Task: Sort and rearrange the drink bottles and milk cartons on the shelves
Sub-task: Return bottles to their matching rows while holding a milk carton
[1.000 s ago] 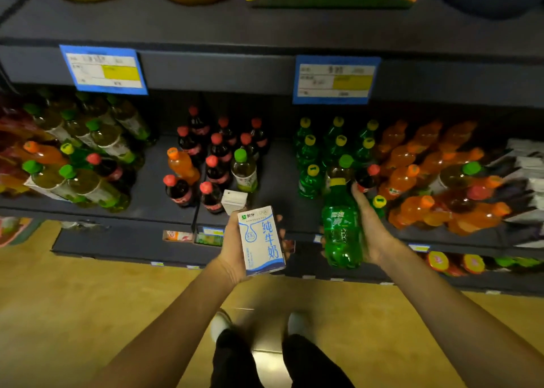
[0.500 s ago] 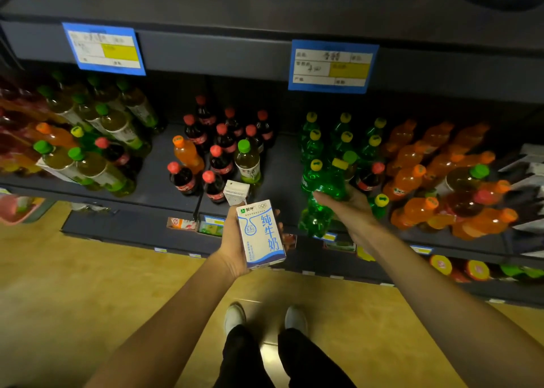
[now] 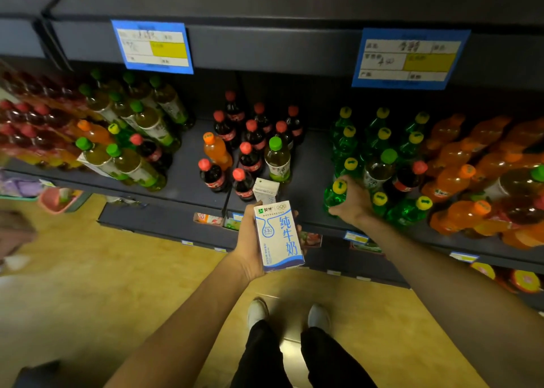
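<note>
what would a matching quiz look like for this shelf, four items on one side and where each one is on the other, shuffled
Items:
1. milk carton
2. green soda bottle with yellow cap
3. small white carton
4. orange bottle with orange cap

Places:
A. standing among the red-capped cola bottles
B. gripped by the right hand at the shelf's front edge
C. held in the left hand, off the shelf
D. on the shelf just behind the held carton

Pairs: 1-C, 2-B, 3-D, 4-A
</note>
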The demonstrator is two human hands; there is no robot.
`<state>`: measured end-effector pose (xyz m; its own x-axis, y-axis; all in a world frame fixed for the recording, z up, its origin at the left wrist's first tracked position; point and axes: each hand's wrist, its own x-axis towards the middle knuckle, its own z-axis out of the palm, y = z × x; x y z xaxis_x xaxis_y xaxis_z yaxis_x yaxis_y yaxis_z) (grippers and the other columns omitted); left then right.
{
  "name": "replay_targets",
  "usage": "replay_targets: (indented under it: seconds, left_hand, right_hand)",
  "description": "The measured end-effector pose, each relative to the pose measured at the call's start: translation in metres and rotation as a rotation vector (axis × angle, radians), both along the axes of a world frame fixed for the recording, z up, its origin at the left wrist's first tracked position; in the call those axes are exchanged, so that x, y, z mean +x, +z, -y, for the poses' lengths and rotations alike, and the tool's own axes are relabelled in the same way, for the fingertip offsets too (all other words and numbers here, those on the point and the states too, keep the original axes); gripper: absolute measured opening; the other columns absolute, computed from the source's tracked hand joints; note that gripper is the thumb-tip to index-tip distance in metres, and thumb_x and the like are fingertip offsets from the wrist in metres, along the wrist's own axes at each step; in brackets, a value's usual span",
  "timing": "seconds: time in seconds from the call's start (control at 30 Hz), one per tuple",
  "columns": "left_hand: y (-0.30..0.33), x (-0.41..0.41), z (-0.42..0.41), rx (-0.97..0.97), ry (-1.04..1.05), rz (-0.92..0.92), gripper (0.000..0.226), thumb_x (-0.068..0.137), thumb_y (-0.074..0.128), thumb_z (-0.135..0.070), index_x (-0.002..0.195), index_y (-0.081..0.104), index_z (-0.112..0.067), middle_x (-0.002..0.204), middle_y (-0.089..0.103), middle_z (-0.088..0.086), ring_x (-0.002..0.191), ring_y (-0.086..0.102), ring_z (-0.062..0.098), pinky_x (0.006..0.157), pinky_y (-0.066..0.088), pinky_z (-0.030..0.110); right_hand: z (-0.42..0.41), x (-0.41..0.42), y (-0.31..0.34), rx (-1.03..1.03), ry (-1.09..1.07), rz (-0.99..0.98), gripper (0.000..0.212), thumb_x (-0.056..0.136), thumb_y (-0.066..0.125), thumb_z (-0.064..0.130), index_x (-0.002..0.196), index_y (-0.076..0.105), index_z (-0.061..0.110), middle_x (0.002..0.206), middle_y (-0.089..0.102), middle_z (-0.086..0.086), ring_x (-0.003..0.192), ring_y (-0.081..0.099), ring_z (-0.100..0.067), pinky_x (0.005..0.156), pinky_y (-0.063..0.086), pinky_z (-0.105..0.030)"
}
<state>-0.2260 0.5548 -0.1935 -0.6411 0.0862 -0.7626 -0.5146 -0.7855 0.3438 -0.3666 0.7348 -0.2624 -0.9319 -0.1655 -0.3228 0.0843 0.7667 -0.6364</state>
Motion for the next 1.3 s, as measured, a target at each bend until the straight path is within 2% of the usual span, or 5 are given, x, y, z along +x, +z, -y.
replay_targets:
  seconds: [0.4, 0.67, 0.83, 1.1, 1.3]
  left_hand:
    - [-0.002, 0.01, 0.013, 0.028, -0.047, 0.054, 0.068, 0.082, 0.048, -0.063, 0.115, 0.062, -0.005, 0.101, 0.062, 0.018, 0.084, 0.06, 0.03, 0.075, 0.052, 0.039]
    - [-0.005, 0.015, 0.011, -0.015, -0.155, 0.03, 0.063, 0.057, 0.066, -0.054, 0.095, 0.073, -0.005, 0.094, 0.067, 0.018, 0.087, 0.062, 0.036, 0.079, 0.049, 0.042]
    - [-0.004, 0.01, 0.002, -0.019, -0.132, 0.045, 0.063, 0.075, 0.051, -0.059, 0.095, 0.074, -0.004, 0.085, 0.067, 0.017, 0.082, 0.064, 0.036, 0.078, 0.049, 0.042]
    - [0.003, -0.001, -0.023, -0.044, -0.037, 0.069, 0.055, 0.087, 0.047, -0.054, 0.07, 0.069, -0.007, 0.07, 0.065, 0.012, 0.06, 0.06, 0.021, 0.061, 0.052, 0.03]
    - [0.015, -0.011, -0.049, -0.011, -0.019, 0.008, 0.038, 0.083, 0.048, -0.044, 0.083, 0.064, -0.01, 0.078, 0.059, 0.014, 0.064, 0.057, 0.025, 0.066, 0.049, 0.034]
  right_hand:
    - [0.005, -0.005, -0.012, 0.117, -0.054, 0.074, 0.077, 0.069, 0.085, 0.001, 0.137, 0.052, 0.01, 0.134, 0.058, -0.017, 0.128, 0.05, -0.035, 0.104, 0.042, -0.034]
    - [0.001, -0.005, -0.012, 0.063, -0.063, 0.105, 0.076, 0.073, 0.081, -0.002, 0.14, 0.049, 0.012, 0.134, 0.057, -0.017, 0.128, 0.05, -0.034, 0.104, 0.041, -0.033]
    - [-0.005, 0.002, -0.006, 0.013, -0.06, 0.073, 0.081, 0.077, 0.08, 0.005, 0.147, 0.039, 0.013, 0.141, 0.052, -0.017, 0.131, 0.047, -0.034, 0.106, 0.04, -0.036]
    - [-0.014, 0.051, 0.03, -0.223, 0.028, -0.403, 0.037, 0.097, 0.06, 0.021, 0.13, 0.055, 0.005, 0.129, 0.058, -0.012, 0.119, 0.055, -0.022, 0.095, 0.044, -0.029]
    - [0.022, 0.085, 0.057, -0.618, -0.246, 0.339, 0.043, 0.092, 0.05, 0.064, 0.098, 0.067, 0.025, 0.1, 0.072, 0.001, 0.103, 0.067, -0.024, 0.096, 0.051, -0.04]
